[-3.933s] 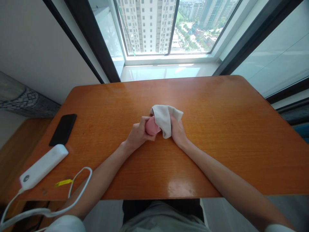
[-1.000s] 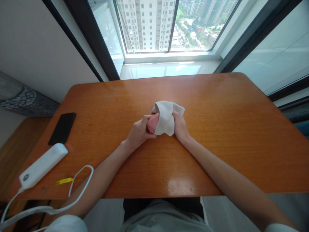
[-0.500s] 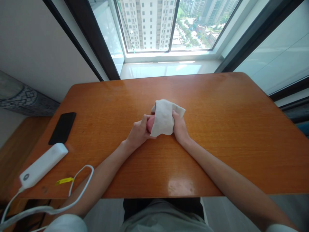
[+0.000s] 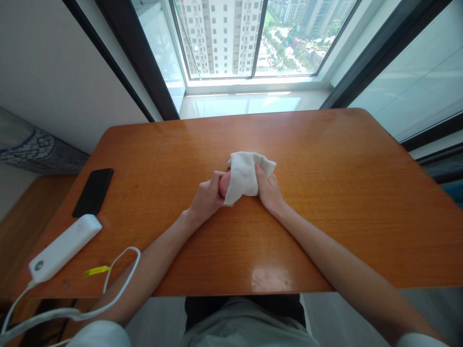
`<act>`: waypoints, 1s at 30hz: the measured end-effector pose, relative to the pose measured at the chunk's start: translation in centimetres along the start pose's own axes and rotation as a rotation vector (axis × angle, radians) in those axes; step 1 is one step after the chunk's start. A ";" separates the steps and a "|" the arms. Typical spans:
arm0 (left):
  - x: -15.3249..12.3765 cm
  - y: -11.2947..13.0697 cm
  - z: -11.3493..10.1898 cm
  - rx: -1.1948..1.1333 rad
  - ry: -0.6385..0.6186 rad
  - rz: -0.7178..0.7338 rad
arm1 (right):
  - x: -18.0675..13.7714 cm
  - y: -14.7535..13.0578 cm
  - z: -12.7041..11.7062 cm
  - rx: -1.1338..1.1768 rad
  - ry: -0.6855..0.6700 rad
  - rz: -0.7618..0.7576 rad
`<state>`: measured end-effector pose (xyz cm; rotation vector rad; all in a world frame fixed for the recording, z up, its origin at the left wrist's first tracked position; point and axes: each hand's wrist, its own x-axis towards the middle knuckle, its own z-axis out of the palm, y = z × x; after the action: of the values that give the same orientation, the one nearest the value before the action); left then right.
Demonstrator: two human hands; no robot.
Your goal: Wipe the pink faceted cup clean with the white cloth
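Above the middle of the wooden table (image 4: pixel 231 250), my left hand (image 4: pixel 207 196) is closed around a rounded pink object (image 4: pixel 224 184). Most of that object is hidden under a white cloth (image 4: pixel 243 176), so its kind does not show. My right hand (image 4: pixel 269 192) grips the cloth at its right side, thumb on top and fingers behind it. The cloth drapes over the pink object, with a loose corner sticking out at the upper right.
At the left lie a black phone (image 4: pixel 93 192) and a white power strip (image 4: pixel 65 247). Its white cable (image 4: pixel 125 284) with a yellow tag (image 4: pixel 97 271) loops over my left forearm. A window (image 4: pixel 253 38) stands beyond the table's far edge.
The cloth's right side and my right hand have shifted slightly left, and the cloth's folds have changed a little. My left hand keeps its hold on the pink object.
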<state>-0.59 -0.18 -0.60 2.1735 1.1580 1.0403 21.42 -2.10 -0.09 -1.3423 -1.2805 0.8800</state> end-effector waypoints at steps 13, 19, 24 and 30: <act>0.1 -0.3 0.2 0.027 -0.003 -0.027 | 0.2 0.0 -0.3 0.053 -0.048 -0.081; 0.0 -0.6 0.2 -0.027 -0.007 -0.044 | -0.4 -1.3 -0.1 -0.091 -0.098 -0.412; 0.0 -0.3 0.1 -0.016 0.000 -0.050 | 0.1 -0.4 -0.5 -0.049 -0.066 -0.211; 0.0 -0.2 0.0 -0.021 -0.008 -0.054 | 0.2 -0.4 -0.4 -0.071 -0.119 -0.396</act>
<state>-0.66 -0.09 -0.77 2.1167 1.1897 1.0156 21.80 -2.01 0.40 -1.0487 -1.6142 0.6482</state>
